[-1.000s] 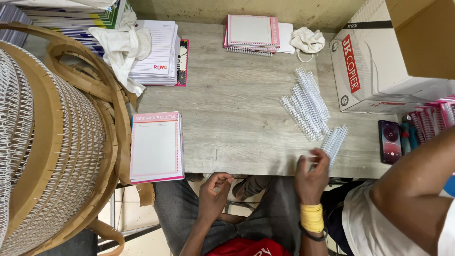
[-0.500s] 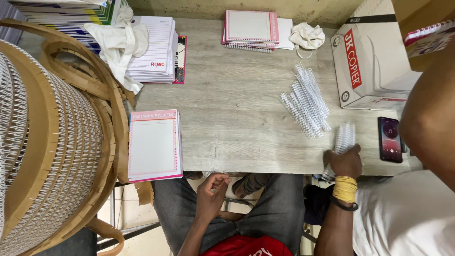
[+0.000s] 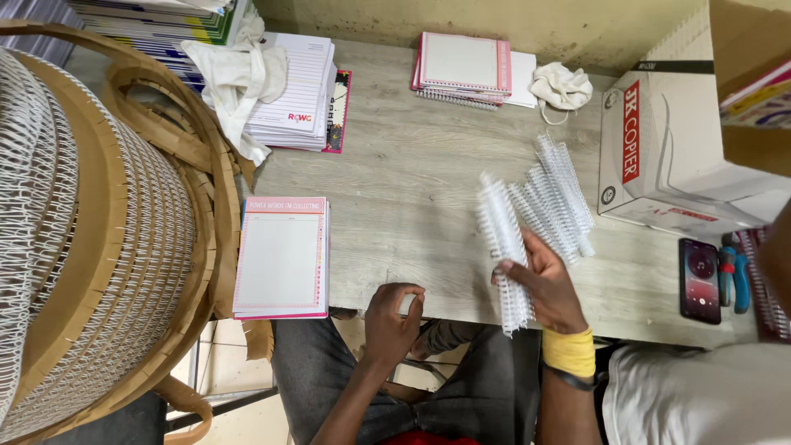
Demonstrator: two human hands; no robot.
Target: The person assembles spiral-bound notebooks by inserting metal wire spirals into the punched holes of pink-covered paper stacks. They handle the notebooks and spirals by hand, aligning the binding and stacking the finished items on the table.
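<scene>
Right hand [image 3: 548, 288] clasped white wire binding coil [image 3: 504, 247], loose coils [image 3: 554, 198] at 1 o'clock; left hand [image 3: 391, 317] curled, empty at table edge [image 3: 412, 214]; grip best kept mid-coil, light, avoiding bent loops

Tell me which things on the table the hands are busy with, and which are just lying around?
Busy with:
right hand holding a white wire binding coil
pile of white coils beside it
left hand, curled at the table edge, holding nothing
pink-edged notepad

Lying around:
phone
white cloth
copier paper box
</scene>
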